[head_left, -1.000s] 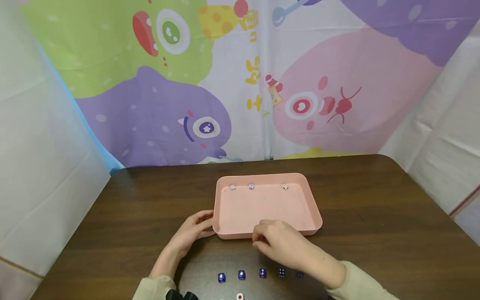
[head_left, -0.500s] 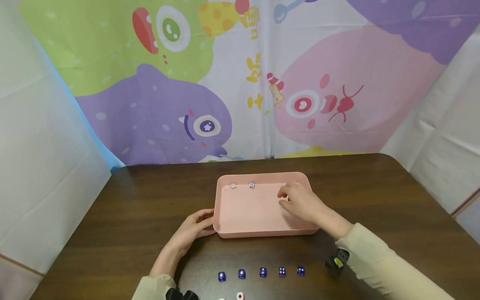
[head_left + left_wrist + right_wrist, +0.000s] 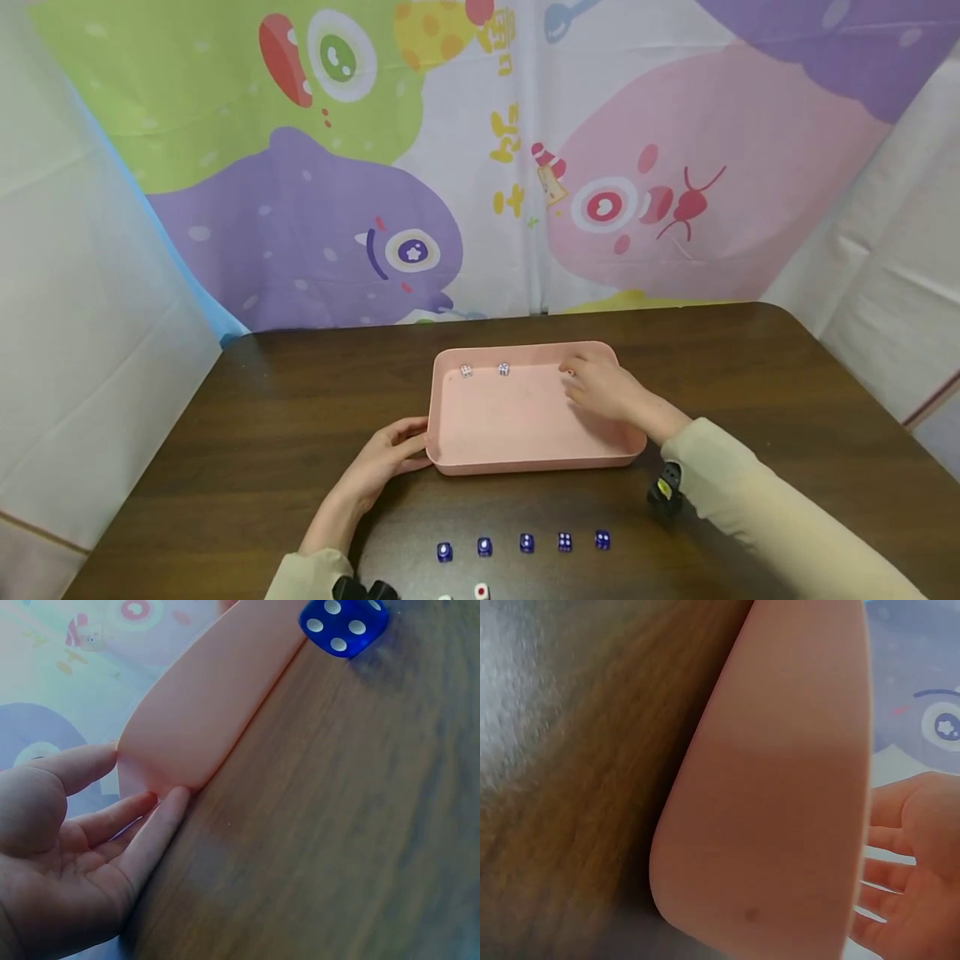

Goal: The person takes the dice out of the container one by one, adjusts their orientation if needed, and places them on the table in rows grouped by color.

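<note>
A shallow pink tray (image 3: 517,463) rests on the dark wooden table. My left hand (image 3: 387,458) steadies its near left corner; in the left wrist view, extended fingers (image 3: 161,825) and the thumb touch the outer wall and rim. My right hand (image 3: 603,387) reaches inside at the far right, its thumb and fingertips around a small white die (image 3: 572,372) that is mostly hidden. Two more white dice, one at the far left (image 3: 466,371) and another die (image 3: 504,368) beside it, lie along the back. In the right wrist view the tray wall (image 3: 765,787) hides the right fingertips.
Several blue dice stand in a spaced row in front of the tray, from a left die (image 3: 445,552) to a right die (image 3: 602,540). Nearer, a white die with a red dot (image 3: 482,592) sits at the frame's bottom edge. A cartoon curtain (image 3: 517,167) hangs behind the table.
My right hand has moved from the tray's front edge to the back right, and its fingers have closed around the white die there. The left hand stays at the corner.
</note>
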Tool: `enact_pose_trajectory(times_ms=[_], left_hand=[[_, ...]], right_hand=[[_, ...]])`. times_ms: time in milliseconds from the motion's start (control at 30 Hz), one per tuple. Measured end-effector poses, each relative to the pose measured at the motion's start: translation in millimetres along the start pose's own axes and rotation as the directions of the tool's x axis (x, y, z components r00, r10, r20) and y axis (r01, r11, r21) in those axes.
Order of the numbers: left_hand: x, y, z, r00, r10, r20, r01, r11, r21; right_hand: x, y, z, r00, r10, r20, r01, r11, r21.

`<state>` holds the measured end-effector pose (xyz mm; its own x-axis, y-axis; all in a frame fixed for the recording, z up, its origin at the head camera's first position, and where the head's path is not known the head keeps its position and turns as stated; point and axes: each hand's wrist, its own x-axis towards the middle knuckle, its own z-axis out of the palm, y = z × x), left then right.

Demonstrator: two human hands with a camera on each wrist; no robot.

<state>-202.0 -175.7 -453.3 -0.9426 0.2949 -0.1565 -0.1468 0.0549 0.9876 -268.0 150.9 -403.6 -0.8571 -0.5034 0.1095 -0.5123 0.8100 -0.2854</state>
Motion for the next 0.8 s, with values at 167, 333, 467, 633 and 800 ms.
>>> enact_pose_trajectory(times_ms=[167,333,467,633,800], left_hand=[[0.5,-0.1,0.3,1.000,-0.004,-0.008,0.003,1.000,-0.004],[0.9,-0.7,0.7,1.000,0.004,-0.011,-0.004,1.000,0.007],[0.8,-0.4,0.9,1.000,-0.006,-0.014,0.006,1.000,-0.002],[0.1,0.4,0.3,1.000,-0.007,-0.012,0.007,1.000,0.002],[-0.1,1.1,0.8,1.000,-0.007,0.002,0.007,1.000,0.003]], right_hand=[[3.3,3.2,3.8,1.000,0.025,0.006,-0.025,1.000,-0.015],[3.2,3.6,4.0,0.997,0.073,0.031,-0.071,0.996,-0.047],[2.2,3.6,3.7,0.992,0.117,0.055,-0.113,0.991,-0.066],[3.1,6.4,5.2,0.993,0.111,0.031,-0.109,0.992,-0.056],[6.1,10.1,6.8,0.995,0.097,0.015,-0.096,0.994,-0.060]])
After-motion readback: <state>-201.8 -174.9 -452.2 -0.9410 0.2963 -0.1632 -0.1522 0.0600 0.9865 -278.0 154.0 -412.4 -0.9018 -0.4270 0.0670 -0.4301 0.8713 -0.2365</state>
